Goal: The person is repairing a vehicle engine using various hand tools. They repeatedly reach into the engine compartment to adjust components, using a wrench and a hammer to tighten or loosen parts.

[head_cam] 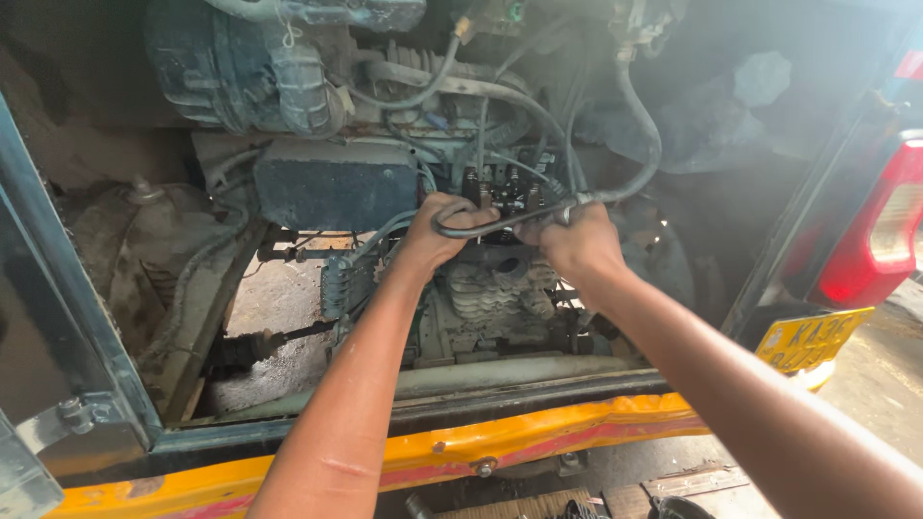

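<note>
Both arms reach forward into the open engine bay at the rear of a vehicle. The left hand (435, 234) is closed around a dark grey hose (486, 223) where the hose forms a loop at the centre of the bay; the fingers wrap over the top of the loop. The right hand (577, 240) is closed on the same hose just beside the left hand, at the point where the hose meets a metal fitting. The two hands are near each other but not touching. From the right hand the hose rises in a curve toward the upper right of the bay and runs up to the top.

Directly below the hands sits the engine (495, 298), with ribbed grey metal fins. Behind the hands, a row of small dark upright parts is visible; their kind cannot be told. To the left of the hands is a dark rectangular box (332, 183). Above the box sits a ribbed dark air duct (250, 72). A thin rod (288, 336) runs across the lower left part of the bay.

Along the lower edge of the opening is a yellow bumper (538, 432) with an orange stripe. At the right edge are a red tail light (880, 231) and a yellow number plate (812, 338).
</note>
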